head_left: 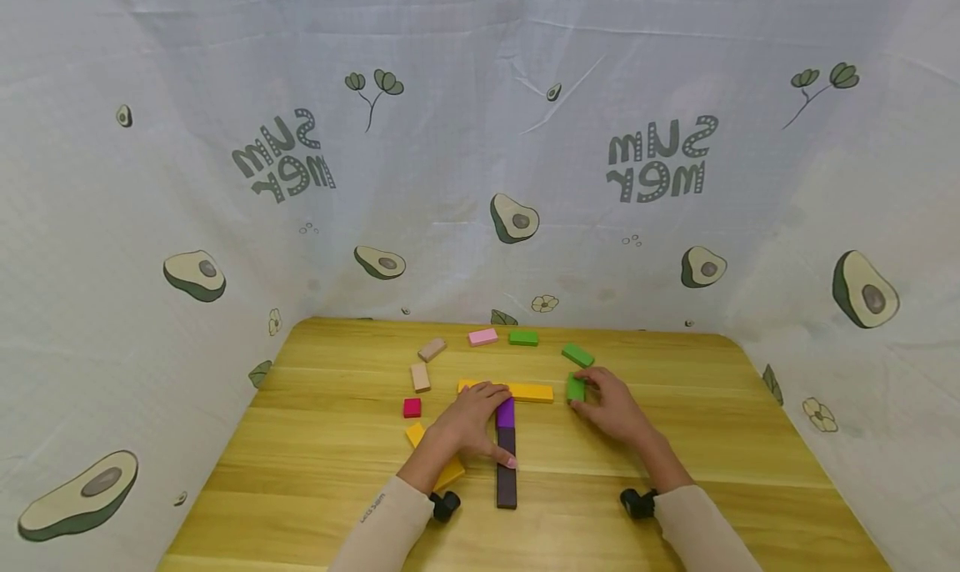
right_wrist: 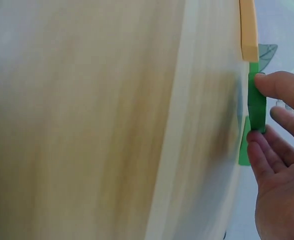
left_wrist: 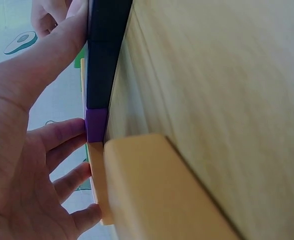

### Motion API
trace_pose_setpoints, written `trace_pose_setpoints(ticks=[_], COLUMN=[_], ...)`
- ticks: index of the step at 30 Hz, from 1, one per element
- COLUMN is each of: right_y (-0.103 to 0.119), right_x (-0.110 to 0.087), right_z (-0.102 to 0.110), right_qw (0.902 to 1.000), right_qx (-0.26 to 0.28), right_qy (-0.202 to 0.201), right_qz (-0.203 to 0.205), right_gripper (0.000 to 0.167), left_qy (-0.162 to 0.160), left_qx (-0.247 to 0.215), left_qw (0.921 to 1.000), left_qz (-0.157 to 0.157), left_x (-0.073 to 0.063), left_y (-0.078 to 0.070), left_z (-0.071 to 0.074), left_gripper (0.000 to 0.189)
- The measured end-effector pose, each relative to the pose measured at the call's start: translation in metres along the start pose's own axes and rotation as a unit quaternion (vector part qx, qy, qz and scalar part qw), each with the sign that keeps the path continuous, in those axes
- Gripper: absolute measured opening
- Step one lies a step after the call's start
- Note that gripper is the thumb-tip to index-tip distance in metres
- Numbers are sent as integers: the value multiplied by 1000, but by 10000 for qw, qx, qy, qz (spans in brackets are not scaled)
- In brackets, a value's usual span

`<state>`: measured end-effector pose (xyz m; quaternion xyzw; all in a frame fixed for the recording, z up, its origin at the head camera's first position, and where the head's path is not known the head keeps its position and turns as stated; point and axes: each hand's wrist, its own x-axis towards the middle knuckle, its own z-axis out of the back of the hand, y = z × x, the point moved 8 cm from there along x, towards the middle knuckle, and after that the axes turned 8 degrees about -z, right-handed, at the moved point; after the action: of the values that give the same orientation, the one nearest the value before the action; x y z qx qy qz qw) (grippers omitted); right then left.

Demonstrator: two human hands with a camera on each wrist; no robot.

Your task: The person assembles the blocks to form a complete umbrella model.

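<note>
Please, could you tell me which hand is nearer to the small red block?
Left. The left hand is to the right of the red block, touching the purple block; the right hand is farther right, pinching a green block.

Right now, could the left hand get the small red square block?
Probably yes: the left hand touches the purple rectangular block, but the small red square block lies near it on its left, with only bare wooden tabletop showing between them.

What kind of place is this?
Probably a screened-off recording booth: printed fabric hangs behind and beside a wood-grain tabletop bearing coloured blocks, and the person has black wrist-worn devices.
</note>
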<state>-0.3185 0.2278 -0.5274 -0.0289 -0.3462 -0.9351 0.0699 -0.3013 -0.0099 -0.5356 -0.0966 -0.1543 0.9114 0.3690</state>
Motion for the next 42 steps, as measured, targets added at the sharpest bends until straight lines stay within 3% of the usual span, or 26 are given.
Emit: trace_pose_setpoints(ticks=[14,22,42], right_y=[8,11,6], right_x=[12,11,14], right_z=[-16,-17,-23], right_qw=[9997,9999,9996], right_qx=[144,54,12], right_qy=[196,102,290], right_qz=[-27,27,20], right_gripper=[43,40,40], left_qy=[13,30,85], left_qx=[-12,-14,19], left_qw=[10000,10000,9999], left_qz=[15,36,133], left_x=[2,3,4], left_y=[2,2,1], left_z=[-2,-2,-1], left_gripper=[115,116,119])
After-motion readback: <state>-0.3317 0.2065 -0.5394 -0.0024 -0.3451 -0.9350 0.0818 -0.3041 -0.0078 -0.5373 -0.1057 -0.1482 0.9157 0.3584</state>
